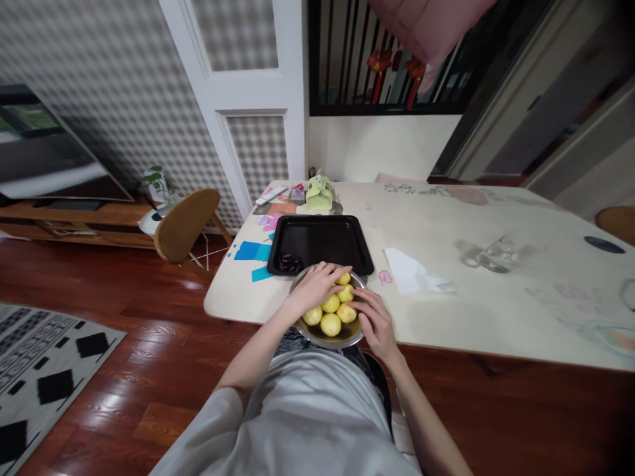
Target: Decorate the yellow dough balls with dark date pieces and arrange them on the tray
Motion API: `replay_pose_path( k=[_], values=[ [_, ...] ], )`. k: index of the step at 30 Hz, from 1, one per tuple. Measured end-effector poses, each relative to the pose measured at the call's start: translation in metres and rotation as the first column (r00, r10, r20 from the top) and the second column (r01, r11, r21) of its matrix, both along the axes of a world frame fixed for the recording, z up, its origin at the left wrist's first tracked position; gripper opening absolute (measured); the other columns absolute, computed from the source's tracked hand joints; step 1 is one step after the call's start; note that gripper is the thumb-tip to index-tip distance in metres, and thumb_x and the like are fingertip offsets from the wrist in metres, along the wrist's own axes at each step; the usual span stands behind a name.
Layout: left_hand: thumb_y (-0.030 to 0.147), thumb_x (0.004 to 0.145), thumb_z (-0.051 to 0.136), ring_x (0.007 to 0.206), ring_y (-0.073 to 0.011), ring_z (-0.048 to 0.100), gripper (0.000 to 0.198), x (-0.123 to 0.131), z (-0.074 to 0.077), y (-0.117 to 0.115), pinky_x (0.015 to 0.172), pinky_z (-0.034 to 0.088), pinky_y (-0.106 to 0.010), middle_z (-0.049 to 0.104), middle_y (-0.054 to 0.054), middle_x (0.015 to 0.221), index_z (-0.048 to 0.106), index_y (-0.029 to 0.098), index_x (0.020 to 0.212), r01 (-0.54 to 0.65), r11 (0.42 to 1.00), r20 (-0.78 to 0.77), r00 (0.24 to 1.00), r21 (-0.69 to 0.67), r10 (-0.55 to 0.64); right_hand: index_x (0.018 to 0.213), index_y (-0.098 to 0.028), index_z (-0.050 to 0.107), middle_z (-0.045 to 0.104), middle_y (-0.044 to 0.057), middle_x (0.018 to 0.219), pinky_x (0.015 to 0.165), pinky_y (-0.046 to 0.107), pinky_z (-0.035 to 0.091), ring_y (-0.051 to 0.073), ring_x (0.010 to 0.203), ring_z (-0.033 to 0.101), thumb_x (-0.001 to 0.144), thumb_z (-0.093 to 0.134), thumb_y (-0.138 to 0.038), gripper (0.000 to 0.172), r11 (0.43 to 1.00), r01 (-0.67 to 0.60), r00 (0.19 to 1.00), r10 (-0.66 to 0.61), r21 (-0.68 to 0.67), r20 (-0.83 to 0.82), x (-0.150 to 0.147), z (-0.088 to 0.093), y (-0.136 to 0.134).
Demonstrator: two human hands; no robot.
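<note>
A metal bowl [323,343] of yellow lemons [330,324] is right in front of my body at the table's near edge. My left hand [317,285] lies across the bowl's left and far side, fingers stretched over the lemons. On the right side, my right hand [376,320] has its fingers apart, with the fingertips at the lemons. Neither hand visibly lifts a fruit. Just beyond the bowl is a black rectangular tray [322,238]. Several small dark reddish pieces [289,263], perhaps dried dates, sit in its near left corner.
The white table [436,324] bears a crumpled white paper [414,272], a clear glass [499,256], a green box [319,193] and a white remote [272,194]. A wooden chair [186,225] stands left of the table. A pink balloon [431,26] hangs above.
</note>
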State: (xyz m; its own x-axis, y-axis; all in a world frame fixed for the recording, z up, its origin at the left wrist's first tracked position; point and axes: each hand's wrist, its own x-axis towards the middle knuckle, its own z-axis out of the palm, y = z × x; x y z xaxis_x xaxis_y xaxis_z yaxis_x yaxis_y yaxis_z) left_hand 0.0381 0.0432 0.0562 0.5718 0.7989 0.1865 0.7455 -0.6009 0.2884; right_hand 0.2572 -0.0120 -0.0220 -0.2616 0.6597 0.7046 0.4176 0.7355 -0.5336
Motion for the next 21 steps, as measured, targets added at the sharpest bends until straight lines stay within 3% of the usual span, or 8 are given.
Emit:
replay_pose_path(
  k=[7, 14, 21],
  values=[
    [0.031, 0.108, 0.05, 0.121, -0.0287, 0.059, 0.045, 0.0016, -0.0006, 0.0002, 0.107, 0.048, -0.044, 0.063, -0.01, 0.125, 0.051, 0.029, 0.153, 0.0, 1.0, 0.004, 1.0, 0.024, 0.0, 0.123, -0.027, 0.074, 0.069, 0.011, 0.139, 0.11, 0.059, 0.053, 0.031, 0.132, 0.062, 0.106, 0.047, -0.027, 0.032, 1.0, -0.001, 1.0, 0.001, -0.001, -0.005, -0.0012, 0.001, -0.0003],
    [0.027, 0.109, 0.047, 0.116, -0.0272, 0.065, 0.042, 0.0014, -0.003, -0.0007, 0.103, 0.054, -0.042, 0.058, -0.01, 0.129, 0.05, 0.029, 0.151, 0.01, 0.999, 0.051, 0.999, -0.043, -0.008, 0.123, -0.027, 0.073, 0.069, 0.011, 0.14, 0.11, 0.057, 0.053, 0.031, 0.132, 0.061, 0.105, 0.048, -0.023, 0.031, 1.0, -0.004, 1.0, 0.004, 0.016, 0.001, -0.0009, 0.0016, -0.0003],
    [0.028, 0.109, 0.047, 0.126, -0.0274, 0.059, 0.041, 0.001, -0.0033, 0.0002, 0.11, 0.047, -0.045, 0.064, -0.009, 0.128, 0.049, 0.03, 0.15, 0.022, 0.999, 0.018, 1.0, -0.042, -0.022, 0.122, -0.027, 0.073, 0.069, 0.01, 0.138, 0.109, 0.056, 0.054, 0.031, 0.131, 0.062, 0.105, 0.048, -0.024, 0.031, 1.0, 0.001, 1.0, -0.001, 0.024, -0.004, -0.0016, 0.0027, -0.0001]
  ],
)
